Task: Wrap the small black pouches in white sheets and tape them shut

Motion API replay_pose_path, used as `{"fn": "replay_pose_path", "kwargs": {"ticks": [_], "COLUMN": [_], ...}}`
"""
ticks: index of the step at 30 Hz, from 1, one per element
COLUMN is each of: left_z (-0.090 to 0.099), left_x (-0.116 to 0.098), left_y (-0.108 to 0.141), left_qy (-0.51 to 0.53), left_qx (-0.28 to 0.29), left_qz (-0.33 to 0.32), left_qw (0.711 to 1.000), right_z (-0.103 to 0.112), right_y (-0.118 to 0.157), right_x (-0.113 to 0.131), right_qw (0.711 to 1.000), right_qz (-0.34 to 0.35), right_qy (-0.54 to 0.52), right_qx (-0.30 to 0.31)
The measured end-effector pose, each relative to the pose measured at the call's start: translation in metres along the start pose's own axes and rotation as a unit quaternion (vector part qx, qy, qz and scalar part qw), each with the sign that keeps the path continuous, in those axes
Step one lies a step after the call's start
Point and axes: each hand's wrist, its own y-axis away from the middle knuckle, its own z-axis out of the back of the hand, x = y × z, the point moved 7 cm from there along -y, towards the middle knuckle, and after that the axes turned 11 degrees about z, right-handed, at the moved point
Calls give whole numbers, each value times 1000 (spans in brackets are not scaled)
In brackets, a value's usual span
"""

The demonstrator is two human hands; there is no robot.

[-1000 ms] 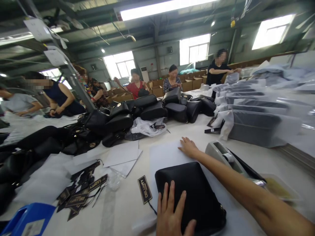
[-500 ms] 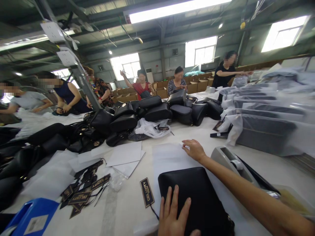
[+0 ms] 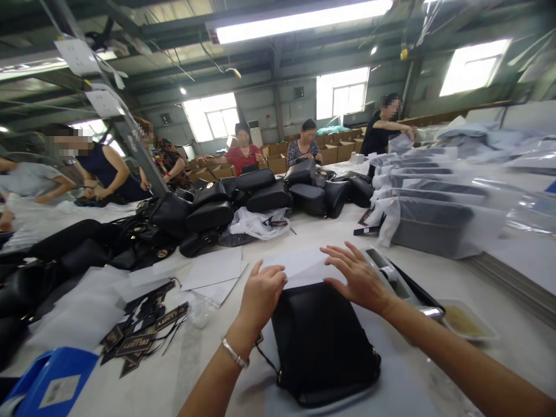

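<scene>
A black handbag lies flat in front of me on a translucent white paper sheet, whose far part rises at the bag's top edge. My left hand, with a silver bangle at its wrist, has its fingers curled in a pinch on the sheet's edge at the bag's upper left corner. Across from it, my right hand rests at the upper right corner, fingers stretched and spread against the sheet. The bag's black hang tag is mostly hidden behind my left wrist; its cord shows.
Loose hang tags and a blue tape dispenser lie left. A grey tape dispenser stands right of my hand. Black handbags pile up ahead; wrapped bags stand at right. Several co-workers work across the table.
My left hand has left the bag's face and moved up to the sheet at its top edge. My right hand has come nearer with the sheet, fingers now spread. The view has shifted slightly right.
</scene>
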Motion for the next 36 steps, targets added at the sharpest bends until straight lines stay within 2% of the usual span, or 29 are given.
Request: {"fn": "replay_pose_path", "kwargs": {"ticks": [5, 8, 11, 17, 20, 23, 27, 31, 33, 36], "left_z": [5, -5, -16, -19, -29, -42, -51, -53, -54, -54], "left_x": [-30, -45, -51, -61, -71, -76, -78, -77, -76, -76], "left_y": [57, 85, 100, 94, 89, 97, 115, 122, 121, 120], "left_qy": [-31, -63, -65, -5, -5, -21, -32, -20, -15, -14], "left_qx": [-51, -48, -33, -15, 26, 64, 86, 94, 95, 96], "left_qz": [-32, -44, -53, -75, -79, -74, -69, -61, -56, -51], "left_qw": [998, 996, 996, 997, 996, 995, 993, 994, 994, 994], "right_z": [16, 16, 11, 4, 1, 8, 25, 26, 22, 14], "right_y": [11, 27, 48, 82, 89, 96, 119, 152, 164, 172], "right_x": [35, 54, 66, 78, 80, 84, 98, 127, 140, 148], "right_qw": [999, 997, 996, 996, 996, 997, 991, 945, 931, 929], "right_qz": [42, 59, 60, 82, 86, 71, -1, -65, -66, -69], "right_qy": [-12, -16, -21, -27, -20, -30, -133, -289, -307, -294], "right_qx": [29, 51, 57, -23, -26, -16, 31, 141, 186, 215]}}
